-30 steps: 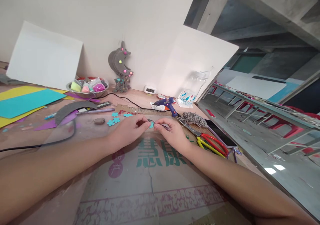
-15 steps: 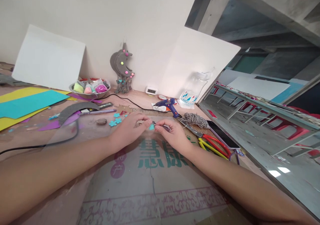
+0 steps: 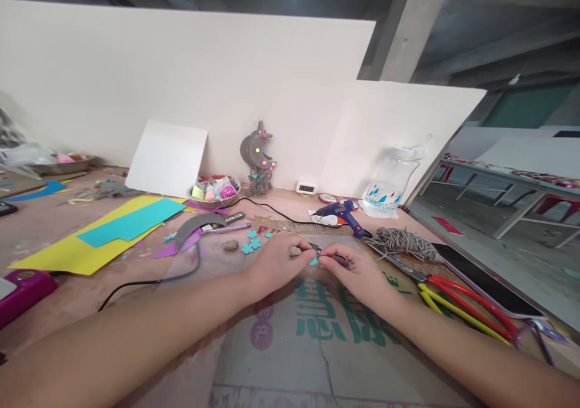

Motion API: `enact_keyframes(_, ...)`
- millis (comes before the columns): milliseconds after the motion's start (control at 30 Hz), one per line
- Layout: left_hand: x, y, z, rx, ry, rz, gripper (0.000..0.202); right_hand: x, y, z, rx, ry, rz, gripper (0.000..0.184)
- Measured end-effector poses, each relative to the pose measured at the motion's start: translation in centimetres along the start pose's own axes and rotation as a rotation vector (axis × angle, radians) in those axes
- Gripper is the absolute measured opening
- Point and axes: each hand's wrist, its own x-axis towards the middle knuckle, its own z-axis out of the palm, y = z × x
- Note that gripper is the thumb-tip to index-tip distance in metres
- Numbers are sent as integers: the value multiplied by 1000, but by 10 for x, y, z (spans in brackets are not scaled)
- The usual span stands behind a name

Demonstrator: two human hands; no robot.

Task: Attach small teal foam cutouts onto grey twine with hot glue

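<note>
My left hand (image 3: 283, 262) is closed, thumb and fingertips pinching the edge of a small turquoise piece (image 3: 313, 262). Against it from the right comes my right hand (image 3: 357, 269), closed around a slim dark tool (image 3: 343, 260); the fingers hide most of the tool, so its kind is unclear. Both hands are above a printed cardboard sheet (image 3: 281, 359) under clear plastic. Left of my left hand lie several turquoise flower cutouts (image 3: 252, 246) and a small brownish lump (image 3: 230, 245).
A blue glue gun (image 3: 339, 213), a grey yarn bundle (image 3: 405, 243), red-and-yellow-handled pliers (image 3: 471, 305) and a phone (image 3: 484, 278) lie right. Behind stand a moon ornament (image 3: 257, 151), a clock (image 3: 307, 187) and a plastic jar (image 3: 389, 181). Coloured sheets (image 3: 90, 245) lie left.
The view has turned left and tilted upward, so things appear further right and more of the table's left side shows. Both hands keep their pinch around the turquoise piece.
</note>
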Motion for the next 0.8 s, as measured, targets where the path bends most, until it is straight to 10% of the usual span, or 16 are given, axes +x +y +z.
enact_keyframes(367, -1, -10, 4, -143, -34, -2, 39, 0, -1, 2, 44, 36, 18, 18)
enact_keyframes(600, 6, -22, 5, -271, 273, -136, 23, -1, -1, 4, 71, 30, 56, 20)
enact_keyframes(800, 6, -18, 0, -181, 247, -193, 19, 0, -2, 4, 81, 37, 51, 19)
